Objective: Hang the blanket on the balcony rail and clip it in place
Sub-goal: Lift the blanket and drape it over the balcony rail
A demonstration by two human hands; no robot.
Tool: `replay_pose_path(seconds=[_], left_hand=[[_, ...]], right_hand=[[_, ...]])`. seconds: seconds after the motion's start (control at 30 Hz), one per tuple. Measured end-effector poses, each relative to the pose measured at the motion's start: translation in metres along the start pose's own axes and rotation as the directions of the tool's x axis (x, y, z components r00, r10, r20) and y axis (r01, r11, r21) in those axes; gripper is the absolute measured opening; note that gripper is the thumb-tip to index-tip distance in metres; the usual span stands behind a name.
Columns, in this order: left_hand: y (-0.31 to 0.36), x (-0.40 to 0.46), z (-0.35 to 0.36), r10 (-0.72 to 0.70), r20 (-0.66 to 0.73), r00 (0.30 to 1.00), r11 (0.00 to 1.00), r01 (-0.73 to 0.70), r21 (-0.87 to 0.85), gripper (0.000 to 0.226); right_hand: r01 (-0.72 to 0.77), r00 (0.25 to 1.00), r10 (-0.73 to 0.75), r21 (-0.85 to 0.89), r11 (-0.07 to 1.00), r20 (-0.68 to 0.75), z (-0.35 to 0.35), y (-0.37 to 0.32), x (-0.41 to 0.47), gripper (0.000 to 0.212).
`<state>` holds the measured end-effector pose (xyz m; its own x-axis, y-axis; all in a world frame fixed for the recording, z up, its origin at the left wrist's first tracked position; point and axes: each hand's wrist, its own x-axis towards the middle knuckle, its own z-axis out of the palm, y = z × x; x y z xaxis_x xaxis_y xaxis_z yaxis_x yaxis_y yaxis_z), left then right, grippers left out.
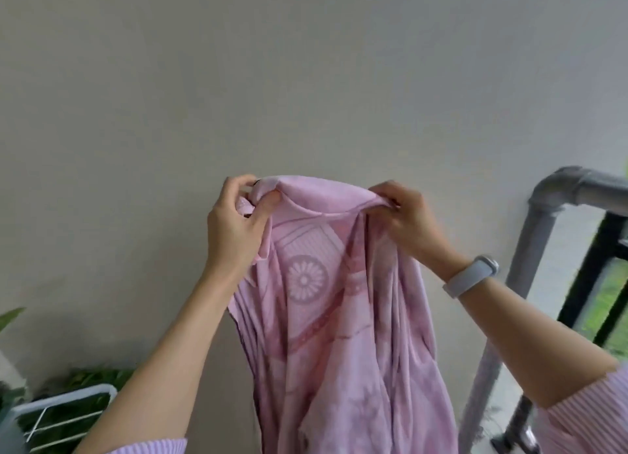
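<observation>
A pink patterned blanket (339, 310) hangs bunched in front of me against a plain grey wall. My left hand (234, 225) grips its top edge at the left, fingers pinched around a fold. At the right, my right hand (404, 222) pinches the same top edge; a pale band sits on that wrist. The cloth falls in folds below both hands and runs out of the bottom of the frame. The black balcony rail (591, 270) stands at the far right, apart from the blanket. No clip is visible.
A grey drain pipe (530, 246) bends down along the wall, just left of the rail. A white wire rack (64, 416) and green plant leaves (88, 378) sit at the lower left. Greenery shows beyond the rail.
</observation>
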<state>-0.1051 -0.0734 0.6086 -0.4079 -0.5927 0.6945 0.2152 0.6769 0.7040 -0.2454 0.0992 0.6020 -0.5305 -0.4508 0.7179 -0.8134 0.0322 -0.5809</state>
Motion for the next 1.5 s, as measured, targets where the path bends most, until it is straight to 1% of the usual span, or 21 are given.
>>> replay_pose_path(seconds=[0.1,0.23,0.33,0.47,0.6,0.67,0.73,0.77,0.83,0.87,0.93,0.97,1.03,1.07,1.13,1.2,1.27,1.3,1.37,1.43,1.5], left_hand=[[0.044,0.020,-0.005,0.206,0.093,0.974,0.975,-0.213,0.065,0.070],[0.076,0.001,0.008,0.246,0.261,0.934,0.940,-0.295,0.170,0.079],[0.067,-0.031,0.022,0.156,0.274,0.949,0.983,-0.175,0.046,0.050],[0.051,-0.043,0.019,-0.071,0.225,0.972,0.986,0.103,-0.133,0.019],[0.046,-0.037,0.006,-0.119,0.172,0.978,0.965,0.155,-0.213,0.025],[0.045,-0.036,0.002,-0.115,0.152,0.982,0.962,0.148,-0.228,0.026],[0.043,-0.035,-0.004,-0.126,0.113,0.986,0.964,0.148,-0.223,0.027],[0.041,-0.034,-0.008,-0.126,0.094,0.988,0.968,0.143,-0.207,0.023],[0.033,-0.032,-0.018,-0.104,0.078,0.991,0.992,0.109,-0.058,0.023],[0.027,-0.032,-0.023,-0.060,0.107,0.992,0.994,0.050,0.096,0.039],[0.013,-0.038,-0.034,0.002,0.264,0.965,0.894,-0.120,0.432,0.056],[0.011,-0.044,-0.038,0.021,0.340,0.940,0.836,-0.203,0.509,0.052],[0.008,-0.059,-0.043,0.071,0.455,0.888,0.795,-0.326,0.512,0.044],[0.008,-0.066,-0.043,0.066,0.497,0.865,0.799,-0.344,0.493,0.052],[0.009,-0.078,-0.035,-0.027,0.565,0.825,0.829,-0.297,0.474,0.072],[0.013,-0.086,-0.022,-0.138,0.590,0.795,0.888,-0.164,0.429,0.081],[0.015,-0.091,-0.010,-0.169,0.531,0.830,0.949,-0.010,0.316,0.068],[0.013,-0.093,-0.005,-0.152,0.490,0.858,0.957,0.005,0.289,0.059],[0.005,-0.095,0.000,-0.107,0.431,0.896,0.960,-0.020,0.278,0.034],[-0.006,-0.093,0.000,-0.142,0.360,0.922,0.968,0.054,0.244,0.007],[-0.016,-0.090,0.002,-0.161,0.304,0.939,0.978,0.110,0.179,0.025]], right_hand=[[0.144,0.982,-0.153,-0.090,0.985,-0.108,-0.035,-0.048,0.047,0.016],[0.070,0.997,-0.064,-0.180,0.981,0.039,-0.048,-0.088,0.043,0.021],[-0.037,0.984,0.064,-0.159,0.987,0.165,-0.052,-0.086,0.017,0.019],[-0.208,0.950,0.155,0.179,0.962,0.272,-0.051,-0.069,-0.025,0.023],[-0.311,0.918,0.237,0.208,0.927,0.317,-0.024,-0.041,-0.068,0.049],[-0.399,0.846,0.277,0.199,0.895,0.455,-0.004,-0.026,-0.088,0.070],[-0.415,0.780,0.250,0.176,0.893,0.573,0.017,-0.014,-0.107,0.068],[-0.396,0.777,0.260,0.124,0.910,0.574,0.027,-0.011,-0.116,0.052],[-0.353,0.844,0.302,0.035,0.935,0.444,0.036,-0.010,-0.122,0.017],[-0.333,0.880,0.304,0.017,0.943,0.365,0.036,-0.011,-0.119,0.027],[-0.315,0.919,0.292,0.047,0.948,0.266,0.031,-0.014,-0.106,0.036],[-0.309,0.926,0.292,0.038,0.950,0.238,0.025,-0.017,-0.097,0.035],[-0.262,0.939,0.262,-0.030,0.965,0.222,0.017,-0.025,-0.078,0.030],[-0.219,0.944,0.230,-0.073,0.973,0.235,0.016,-0.031,-0.069,0.030],[-0.114,0.956,0.137,-0.100,0.988,0.260,0.014,-0.050,-0.054,0.033],[-0.059,0.960,0.078,-0.079,0.995,0.267,0.013,-0.070,-0.041,0.022],[-0.061,0.964,0.064,-0.019,0.998,0.260,0.013,-0.083,-0.035,0.007],[-0.081,0.965,0.072,0.023,0.996,0.251,0.013,-0.084,-0.036,0.005],[-0.156,0.967,0.117,0.165,0.974,0.225,0.013,-0.070,-0.049,0.012],[-0.226,0.961,0.156,0.325,0.918,0.227,0.017,-0.044,-0.078,0.026],[-0.319,0.925,0.220,0.318,0.893,0.310,0.025,-0.021,-0.112,0.050]])
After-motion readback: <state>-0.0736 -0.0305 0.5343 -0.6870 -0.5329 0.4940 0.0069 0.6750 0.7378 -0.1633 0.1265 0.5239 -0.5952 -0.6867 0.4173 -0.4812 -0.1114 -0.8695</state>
